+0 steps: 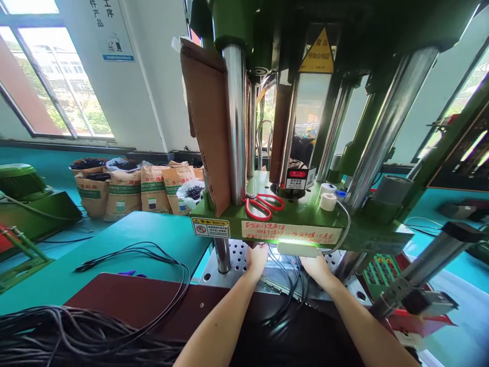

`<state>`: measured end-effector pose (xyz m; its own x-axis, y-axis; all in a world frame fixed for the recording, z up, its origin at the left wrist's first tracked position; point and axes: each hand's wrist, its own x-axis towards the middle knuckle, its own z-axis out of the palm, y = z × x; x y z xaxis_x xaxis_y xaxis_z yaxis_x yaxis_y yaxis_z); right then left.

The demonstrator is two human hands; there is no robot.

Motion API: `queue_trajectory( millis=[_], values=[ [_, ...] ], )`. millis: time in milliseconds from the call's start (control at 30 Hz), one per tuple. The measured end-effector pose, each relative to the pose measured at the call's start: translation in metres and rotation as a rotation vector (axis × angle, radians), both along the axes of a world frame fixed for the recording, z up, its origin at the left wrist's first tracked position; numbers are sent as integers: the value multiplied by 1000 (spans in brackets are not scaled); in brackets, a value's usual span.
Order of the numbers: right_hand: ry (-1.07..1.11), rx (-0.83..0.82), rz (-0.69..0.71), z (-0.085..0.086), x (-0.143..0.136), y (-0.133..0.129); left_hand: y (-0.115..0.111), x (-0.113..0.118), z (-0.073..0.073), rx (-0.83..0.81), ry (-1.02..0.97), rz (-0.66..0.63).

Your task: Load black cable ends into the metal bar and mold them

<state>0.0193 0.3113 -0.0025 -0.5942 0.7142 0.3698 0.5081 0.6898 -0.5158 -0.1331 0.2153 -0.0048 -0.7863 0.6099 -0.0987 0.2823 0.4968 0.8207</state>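
My left hand [257,259] reaches under the green press plate [233,232], left of several black cables [292,283]. My right hand [316,266] is under the same plate, on the right side of those cables. The plate and a small lit lamp [300,249] hide most of my fingers, so I cannot make out their grip. Between my hands lies a metal mould [277,287] on the perforated steel bed [239,257]. The cables run from the mould towards me and hang over the dark front edge.
Red-handled scissors [263,205] and tape rolls [327,201] rest on the plate. Steel columns [235,122] flank the work area. A large cable bundle [76,334] lies at left, with a few cables [133,248] on the green table [126,229]. Filled sacks [124,193] stand by the wall.
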Motion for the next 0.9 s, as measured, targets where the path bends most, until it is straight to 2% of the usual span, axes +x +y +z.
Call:
queue_trajectory(
  millis=[267,633,733,900],
  values=[
    [-17,-10,-51,-3,-1,-2,-6,2,16,-123,225,-43],
    [-110,55,-81,-18,-8,2,-10,4,16,-203,399,-170],
    [-147,89,-73,-12,-8,2,-10,3,18,-234,429,-192],
    [-213,171,-94,8,-4,-6,-14,14,23,-230,538,-232]
  ],
)
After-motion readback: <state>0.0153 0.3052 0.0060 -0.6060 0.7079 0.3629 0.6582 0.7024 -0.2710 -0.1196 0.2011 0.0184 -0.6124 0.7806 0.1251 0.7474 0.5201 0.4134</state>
